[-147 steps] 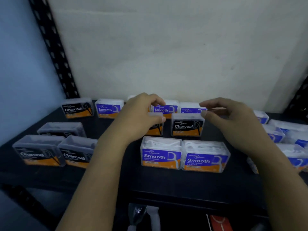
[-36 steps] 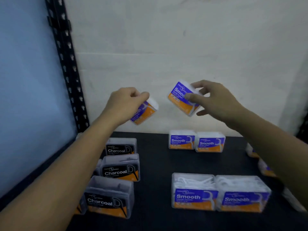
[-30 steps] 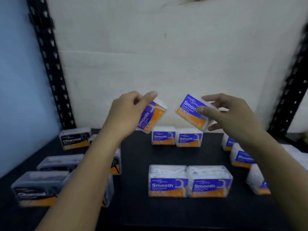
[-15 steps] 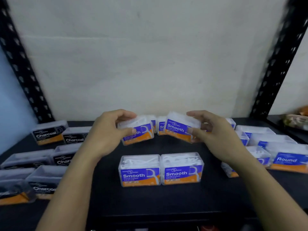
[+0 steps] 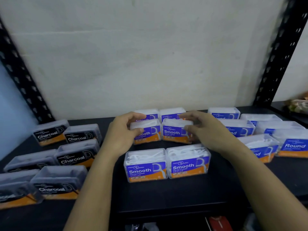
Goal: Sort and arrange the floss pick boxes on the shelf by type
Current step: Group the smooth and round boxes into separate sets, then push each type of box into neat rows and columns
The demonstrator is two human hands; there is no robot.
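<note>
My left hand grips a clear "Smooth" floss pick box with a blue and orange label, standing on the black shelf. Right beside it, my right hand grips a second "Smooth" box; the two boxes stand side by side in the middle row. Two more "Smooth" boxes stand behind them against the wall, partly hidden. Another "Smooth" pair stands in front.
Several black "Charcoal" boxes fill the shelf's left side. Several blue "Round" boxes stand on the right. Black perforated uprights frame the white back wall. A red object shows below the shelf edge.
Both hands brought their "Smooth" boxes down from the air onto the shelf, side by side between the back pair and the front pair.
</note>
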